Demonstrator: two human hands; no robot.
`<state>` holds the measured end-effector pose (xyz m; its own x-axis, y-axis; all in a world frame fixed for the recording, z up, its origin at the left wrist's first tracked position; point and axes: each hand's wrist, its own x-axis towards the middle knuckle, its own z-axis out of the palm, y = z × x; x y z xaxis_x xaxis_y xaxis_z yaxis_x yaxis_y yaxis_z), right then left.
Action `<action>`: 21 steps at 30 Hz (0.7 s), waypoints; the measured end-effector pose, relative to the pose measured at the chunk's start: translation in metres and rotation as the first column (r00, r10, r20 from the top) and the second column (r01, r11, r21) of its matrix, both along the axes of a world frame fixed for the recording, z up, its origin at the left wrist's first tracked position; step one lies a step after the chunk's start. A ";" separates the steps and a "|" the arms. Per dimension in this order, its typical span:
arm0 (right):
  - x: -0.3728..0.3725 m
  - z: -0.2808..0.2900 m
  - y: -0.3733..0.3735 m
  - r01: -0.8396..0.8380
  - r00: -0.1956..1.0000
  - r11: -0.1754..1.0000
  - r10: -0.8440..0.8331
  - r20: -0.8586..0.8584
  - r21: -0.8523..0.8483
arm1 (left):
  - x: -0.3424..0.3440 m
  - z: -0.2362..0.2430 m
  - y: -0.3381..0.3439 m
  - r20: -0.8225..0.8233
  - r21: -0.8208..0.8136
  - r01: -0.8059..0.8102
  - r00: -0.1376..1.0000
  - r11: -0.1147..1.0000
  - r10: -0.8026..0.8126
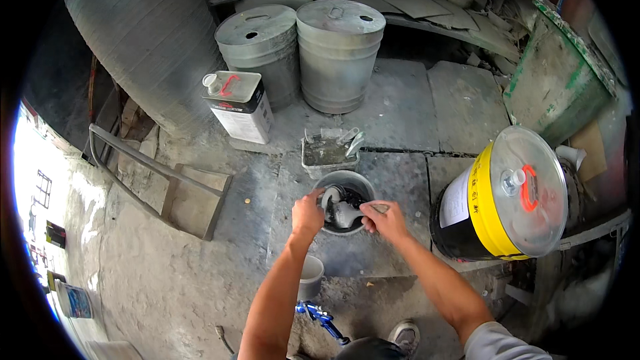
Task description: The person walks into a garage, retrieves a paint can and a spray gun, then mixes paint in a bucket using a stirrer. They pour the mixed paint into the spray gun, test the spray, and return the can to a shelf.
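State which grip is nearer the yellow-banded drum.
Right. The right grip is at the right side of the bucket, left of the drum; the left grip is farther, at the bucket's left rim.

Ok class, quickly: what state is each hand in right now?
Left hand: at the rim of the bucket; grip unclear.
Right hand: closed, holding a pale scraper-like tool.

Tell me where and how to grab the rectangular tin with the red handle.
Probably best by the red handle on top of the rectangular tin, coming down from above: the tin stands upright and nothing covers its top. The white cap sits at the top's left side, so keep the grip clear of it.
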<state>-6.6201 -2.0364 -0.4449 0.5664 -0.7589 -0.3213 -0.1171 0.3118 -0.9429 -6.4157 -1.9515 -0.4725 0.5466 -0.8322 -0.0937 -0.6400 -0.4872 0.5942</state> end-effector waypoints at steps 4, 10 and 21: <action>-0.001 -0.004 -0.015 -0.037 0.995 0.922 -0.002 -0.101 -0.385 | 0.000 0.011 -0.004 -0.065 0.050 0.017 0.998 0.999 -0.014; -0.006 -0.006 -0.021 -0.143 0.984 0.724 0.033 -0.173 -0.675 | -0.002 0.018 -0.003 -0.083 0.044 0.016 0.996 0.999 -0.012; 0.001 -0.014 -0.005 0.119 0.987 0.977 -0.136 0.086 0.176 | -0.006 0.009 0.005 -0.158 -0.057 0.000 0.987 0.998 -0.009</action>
